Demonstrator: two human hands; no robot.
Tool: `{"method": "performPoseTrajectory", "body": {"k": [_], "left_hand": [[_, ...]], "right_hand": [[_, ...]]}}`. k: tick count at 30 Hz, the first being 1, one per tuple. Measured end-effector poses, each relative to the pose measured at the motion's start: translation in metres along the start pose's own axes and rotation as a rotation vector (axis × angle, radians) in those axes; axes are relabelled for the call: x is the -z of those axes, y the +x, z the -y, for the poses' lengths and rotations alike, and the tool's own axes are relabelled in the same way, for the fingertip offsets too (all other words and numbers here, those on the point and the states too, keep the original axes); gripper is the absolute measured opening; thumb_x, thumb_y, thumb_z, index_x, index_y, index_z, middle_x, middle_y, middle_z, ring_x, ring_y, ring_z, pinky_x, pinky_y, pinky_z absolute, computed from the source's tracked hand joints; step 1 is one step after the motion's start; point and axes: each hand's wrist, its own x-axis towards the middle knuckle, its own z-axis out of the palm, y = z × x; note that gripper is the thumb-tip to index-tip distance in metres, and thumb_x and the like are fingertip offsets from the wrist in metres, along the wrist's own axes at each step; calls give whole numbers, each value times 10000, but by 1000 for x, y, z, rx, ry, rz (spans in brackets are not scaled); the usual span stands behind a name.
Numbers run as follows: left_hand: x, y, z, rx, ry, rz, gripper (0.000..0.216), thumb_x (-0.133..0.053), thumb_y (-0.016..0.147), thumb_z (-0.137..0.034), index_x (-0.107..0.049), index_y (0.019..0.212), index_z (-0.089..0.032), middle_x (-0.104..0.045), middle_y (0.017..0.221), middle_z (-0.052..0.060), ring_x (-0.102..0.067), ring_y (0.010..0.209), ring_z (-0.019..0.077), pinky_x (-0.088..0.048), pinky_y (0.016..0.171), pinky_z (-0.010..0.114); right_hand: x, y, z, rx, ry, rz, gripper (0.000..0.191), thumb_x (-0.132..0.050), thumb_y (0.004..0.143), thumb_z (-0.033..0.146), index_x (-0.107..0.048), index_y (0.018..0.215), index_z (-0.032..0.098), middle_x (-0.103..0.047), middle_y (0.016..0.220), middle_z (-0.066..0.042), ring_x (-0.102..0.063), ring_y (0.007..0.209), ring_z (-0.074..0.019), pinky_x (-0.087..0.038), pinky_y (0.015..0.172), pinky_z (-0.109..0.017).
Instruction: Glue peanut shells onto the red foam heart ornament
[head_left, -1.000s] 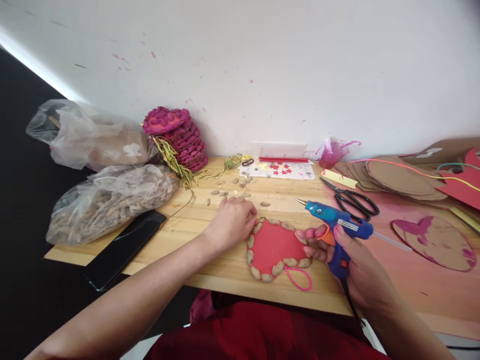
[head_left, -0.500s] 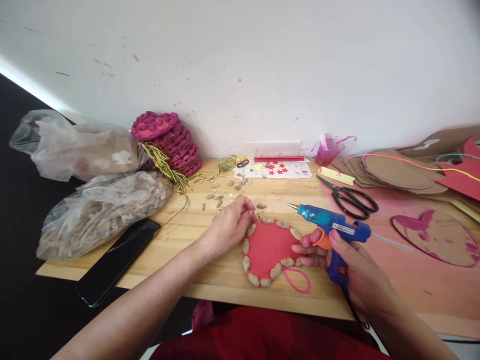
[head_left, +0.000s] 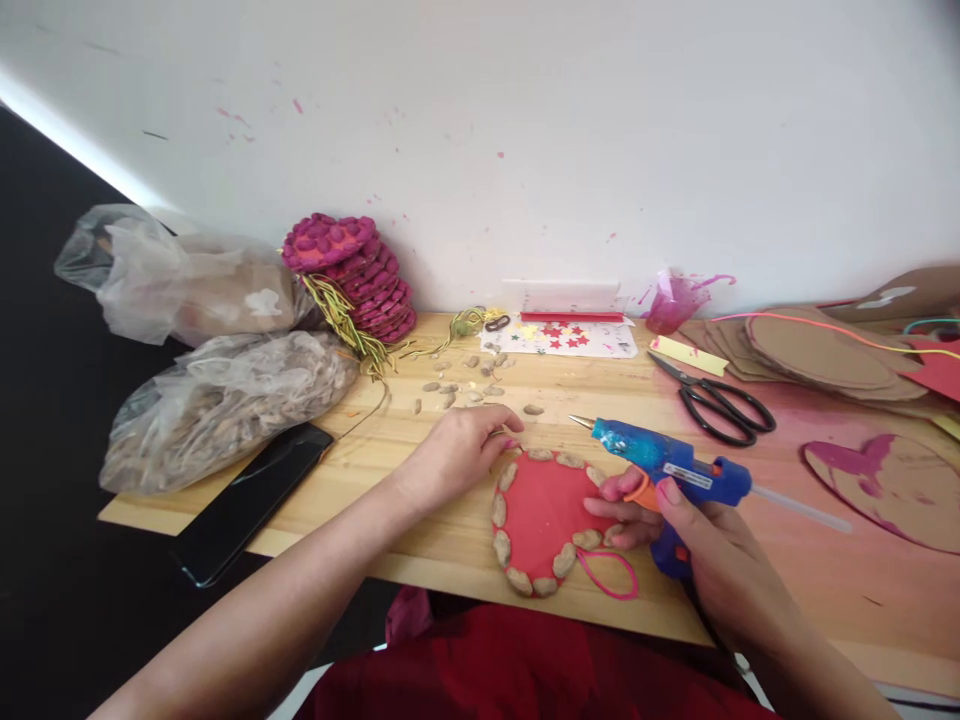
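A red heart (head_left: 546, 510) with peanuts in their shells along its edge lies at the front of the table, a pink string loop (head_left: 626, 596) at its lower right. Over its upper left edge is my left hand (head_left: 465, 450), its fingers bent and a little apart; I see nothing held in them. My right hand (head_left: 712, 545) grips a blue hot glue gun (head_left: 660, 455), with fingers at the orange trigger (head_left: 643, 492) and others reaching over the heart's right edge. The gun's metal nozzle (head_left: 580, 421) points left, above the table. A clear glue stick (head_left: 802, 508) projects from its back.
Loose peanuts (head_left: 450, 390) lie beyond my left hand. Bags of peanuts (head_left: 232, 410), a black phone (head_left: 251, 505) and stacked purple pieces (head_left: 360, 275) are left. Right are scissors (head_left: 724, 408), cardboard shapes (head_left: 817, 350), a painted cardboard heart (head_left: 892, 485) and a stained cup (head_left: 671, 300).
My left hand's fingers have parted from a pinch at the heart's upper left edge. The glue gun stays in my right hand, nearly still. The whole view has shifted slightly.
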Motion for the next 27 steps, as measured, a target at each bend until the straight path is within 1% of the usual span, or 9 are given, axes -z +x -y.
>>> {"method": "performPoseTrajectory", "body": {"k": [3,7,12,15,17,19,22,25,27], "left_hand": [[16,-8,6,48,62,-18,218,-573,895,-180,-696,1069,-226,-743,869,3,-664,780,167,-495,776,286],[27,-22,23,70,71,-69,186,-562,910,-207,-727,992,-235,-761,976,8,-686,894,181,-499,823,291],[24,-40,38,35,132,-109,184,-541,941,-204,-721,908,-219,-752,918,16,-669,888,187,-488,826,305],[23,-45,37,6,252,-202,166,-553,948,-217,-707,888,-203,-735,896,37,-638,881,211,-467,869,364],[22,-45,33,-13,276,-252,128,-595,937,-253,-696,883,-197,-719,889,44,-619,873,217,-461,871,381],[18,-44,30,-31,255,-267,96,-635,919,-266,-686,960,-196,-699,896,47,-611,887,217,-468,860,374],[12,-43,27,-37,239,-220,173,-668,900,-263,-659,1060,-198,-682,896,38,-611,883,210,-467,893,389],[16,-44,30,-10,274,-173,61,-673,893,-257,-671,895,-196,-684,868,30,-607,855,203,-457,894,384],[29,-45,34,34,327,-216,141,-655,902,-267,-664,783,-191,-677,820,32,-595,826,201,-457,834,355]], "right_hand": [[-5,-3,3,19,-44,-37,303,-704,827,519,-751,823,220,-756,988,-96,-766,882,-314,-620,591,-298],[-5,-4,3,31,-71,-37,317,-712,812,534,-762,821,221,-761,960,-101,-768,815,-298,-601,571,-286],[0,-2,-1,32,-94,-27,312,-720,803,534,-773,838,229,-761,960,-104,-765,789,-297,-608,562,-306],[2,-1,-3,18,-82,-24,301,-717,808,533,-775,836,240,-765,974,-102,-764,803,-296,-612,566,-310],[5,1,-5,6,-83,-10,307,-711,806,553,-775,834,254,-763,1002,-100,-760,835,-307,-622,574,-330],[9,2,-9,-2,-96,-6,317,-705,799,576,-774,842,270,-760,1029,-101,-757,855,-320,-630,573,-352],[13,3,-12,-16,-116,-15,326,-704,784,593,-769,843,279,-765,1013,-111,-756,869,-346,-638,566,-378],[13,4,-11,-55,-115,-70,333,-743,728,594,-753,801,270,-779,871,-116,-755,892,-377,-654,656,-417],[11,4,-8,-92,-104,-111,342,-796,655,584,-735,767,266,-790,866,-118,-754,892,-394,-656,703,-441]]}}
